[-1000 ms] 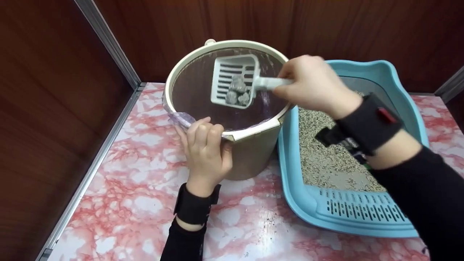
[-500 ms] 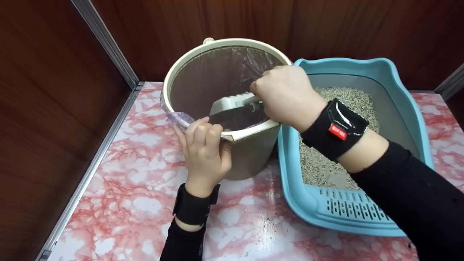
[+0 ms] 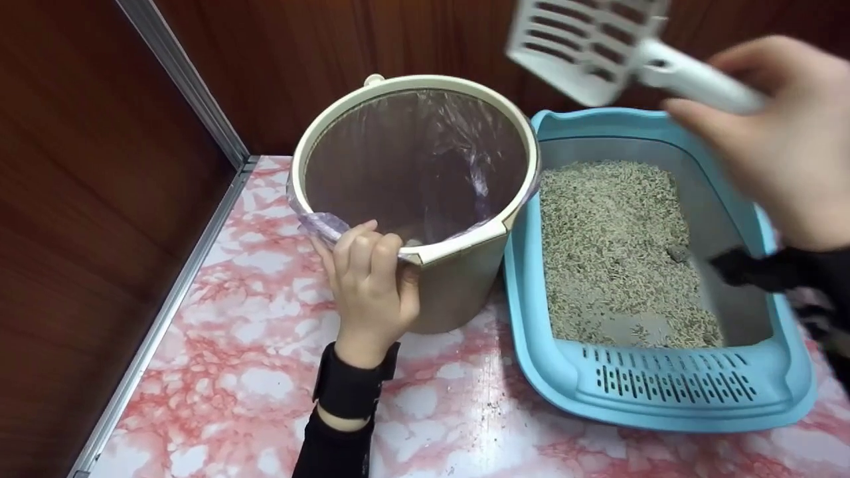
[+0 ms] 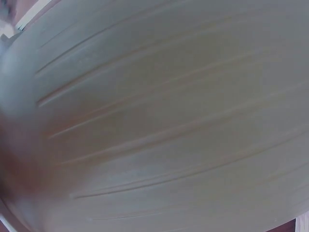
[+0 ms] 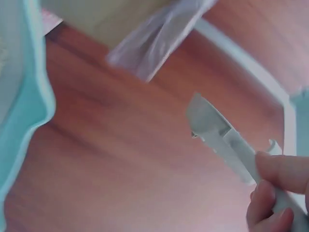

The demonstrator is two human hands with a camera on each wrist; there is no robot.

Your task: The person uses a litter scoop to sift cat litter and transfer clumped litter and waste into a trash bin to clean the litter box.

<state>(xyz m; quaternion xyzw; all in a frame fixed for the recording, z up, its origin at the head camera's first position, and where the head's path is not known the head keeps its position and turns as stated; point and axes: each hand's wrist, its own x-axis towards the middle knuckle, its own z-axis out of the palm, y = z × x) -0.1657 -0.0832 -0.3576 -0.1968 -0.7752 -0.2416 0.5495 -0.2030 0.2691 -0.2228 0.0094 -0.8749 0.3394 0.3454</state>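
Note:
A white slotted litter scoop [image 3: 694,78] is lifted above the back of the litter box, its handle gripped by my right hand [image 3: 797,139]. No clumps show on its slotted head. In the right wrist view, thumb and fingers wrap the handle of the scoop [image 5: 239,147]. My left hand [image 3: 368,289] holds the front left rim of a beige round bin [image 3: 458,292], fingers over the edge beside a bunched fold of clear purplish liner [image 3: 325,226]. Ribbed bin wall [image 4: 174,116] fills the left wrist view.
A blue litter box [image 3: 528,312] stands close against the bin's right side. Pellet litter [image 3: 611,245] lies in it, with a dark clump [image 3: 679,253] near its right edge. Dark wood panels [image 3: 425,40] stand behind and left. Crumbs lie scattered on the red-white marbled surface [image 3: 252,378].
The scoop, carrying grey clumps a second ago, was tipped over inside the bin. My right hand has since raised it out, up and to the right. My left hand stays on the rim.

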